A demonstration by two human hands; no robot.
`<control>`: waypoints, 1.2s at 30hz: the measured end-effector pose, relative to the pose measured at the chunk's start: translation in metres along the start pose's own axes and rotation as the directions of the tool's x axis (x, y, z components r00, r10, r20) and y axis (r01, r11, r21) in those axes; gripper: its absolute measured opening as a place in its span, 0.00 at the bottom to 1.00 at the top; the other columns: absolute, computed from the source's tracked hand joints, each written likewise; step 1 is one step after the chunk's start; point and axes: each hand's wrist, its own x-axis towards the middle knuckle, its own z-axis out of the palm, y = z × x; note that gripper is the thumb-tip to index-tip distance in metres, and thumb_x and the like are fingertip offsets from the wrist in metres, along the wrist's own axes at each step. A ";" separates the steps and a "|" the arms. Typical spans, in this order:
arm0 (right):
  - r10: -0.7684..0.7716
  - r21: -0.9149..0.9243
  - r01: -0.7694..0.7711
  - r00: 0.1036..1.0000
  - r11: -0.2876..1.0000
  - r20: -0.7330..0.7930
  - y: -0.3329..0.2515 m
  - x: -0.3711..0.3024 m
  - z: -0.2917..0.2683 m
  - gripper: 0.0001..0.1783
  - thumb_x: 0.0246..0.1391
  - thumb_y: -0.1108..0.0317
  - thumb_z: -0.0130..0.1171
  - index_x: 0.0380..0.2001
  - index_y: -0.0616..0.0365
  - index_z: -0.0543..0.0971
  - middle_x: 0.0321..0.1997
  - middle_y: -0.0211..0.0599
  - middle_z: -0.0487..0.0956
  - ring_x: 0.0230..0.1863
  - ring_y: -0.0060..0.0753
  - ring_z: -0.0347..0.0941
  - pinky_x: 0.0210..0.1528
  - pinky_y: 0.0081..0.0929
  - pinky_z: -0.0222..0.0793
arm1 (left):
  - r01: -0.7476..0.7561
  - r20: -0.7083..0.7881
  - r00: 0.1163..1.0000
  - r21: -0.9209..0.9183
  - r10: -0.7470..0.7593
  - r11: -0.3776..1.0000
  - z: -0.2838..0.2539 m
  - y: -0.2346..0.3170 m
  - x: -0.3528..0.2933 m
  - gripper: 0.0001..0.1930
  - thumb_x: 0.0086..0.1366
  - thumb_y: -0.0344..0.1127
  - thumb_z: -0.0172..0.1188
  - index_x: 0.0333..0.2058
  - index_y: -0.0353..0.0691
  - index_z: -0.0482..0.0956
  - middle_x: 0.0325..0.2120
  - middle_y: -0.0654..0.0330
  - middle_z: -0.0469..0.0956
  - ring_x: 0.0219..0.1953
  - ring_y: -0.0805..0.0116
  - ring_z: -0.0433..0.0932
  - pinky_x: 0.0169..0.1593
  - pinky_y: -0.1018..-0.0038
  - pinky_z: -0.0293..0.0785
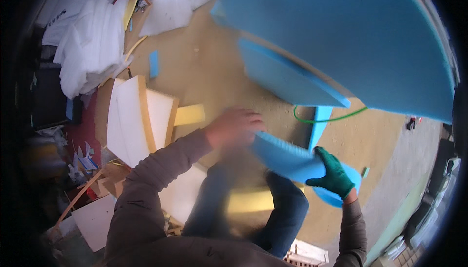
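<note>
Clamping the blue strip [287,158] toward its right end: gloved right hand [334,173]; left hand [235,126] at left end, grip unclear.

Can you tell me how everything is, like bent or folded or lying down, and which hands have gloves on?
Left hand: bare, blurred, at one end of the blue strip.
Right hand: gloved in green, gripping the strip.
Blue strip: held, bent.
Green cord: curved.
White bundle: folded in layers.
White sheet: spread out, uneven.
Blue scrap: lying on the floor.
</note>
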 end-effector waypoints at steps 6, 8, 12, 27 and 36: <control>-0.094 -0.269 0.075 0.994 0.960 -0.060 -0.020 0.075 -0.003 0.36 0.41 0.57 0.85 0.55 0.56 0.85 0.42 0.46 0.88 0.39 0.51 0.83 0.45 0.40 0.77 | -0.110 0.004 0.994 0.202 0.111 0.973 -0.036 -0.023 0.028 0.16 0.60 0.34 0.69 0.47 0.47 0.84 0.44 0.60 0.83 0.49 0.53 0.82 0.54 0.57 0.76; -0.108 -0.303 0.067 0.987 0.951 -0.121 -0.013 0.074 -0.022 0.27 0.41 0.59 0.83 0.46 0.56 0.88 0.39 0.41 0.88 0.36 0.49 0.83 0.40 0.40 0.76 | -0.074 0.018 0.997 0.209 0.072 0.975 -0.046 -0.045 0.024 0.16 0.60 0.35 0.71 0.47 0.46 0.85 0.45 0.59 0.84 0.49 0.53 0.83 0.55 0.56 0.76; -0.357 -0.335 0.234 0.856 0.913 -0.374 -0.004 0.075 -0.035 0.25 0.34 0.67 0.81 0.42 0.57 0.87 0.43 0.41 0.89 0.35 0.49 0.84 0.37 0.39 0.76 | -0.031 -0.075 0.997 -0.043 0.028 0.999 -0.041 -0.092 0.018 0.18 0.59 0.32 0.77 0.47 0.41 0.85 0.46 0.56 0.85 0.49 0.58 0.84 0.54 0.62 0.77; -0.458 -0.644 -0.153 0.582 0.750 -0.672 -0.062 0.001 -0.079 0.38 0.59 0.73 0.69 0.73 0.52 0.74 0.60 0.46 0.83 0.57 0.48 0.80 0.64 0.53 0.74 | -0.567 -0.884 0.468 -0.320 -0.023 0.759 -0.054 -0.104 0.052 0.27 0.62 0.21 0.74 0.59 0.31 0.76 0.54 0.57 0.82 0.52 0.69 0.83 0.55 0.71 0.82; -0.515 -0.746 -0.172 0.625 0.643 -0.587 -0.095 0.024 -0.094 0.34 0.63 0.77 0.66 0.73 0.51 0.76 0.58 0.49 0.86 0.45 0.44 0.87 0.53 0.46 0.84 | -0.478 -0.847 0.522 -0.391 -0.103 0.787 -0.060 -0.127 0.069 0.13 0.71 0.27 0.70 0.51 0.33 0.82 0.44 0.63 0.85 0.45 0.75 0.83 0.53 0.75 0.81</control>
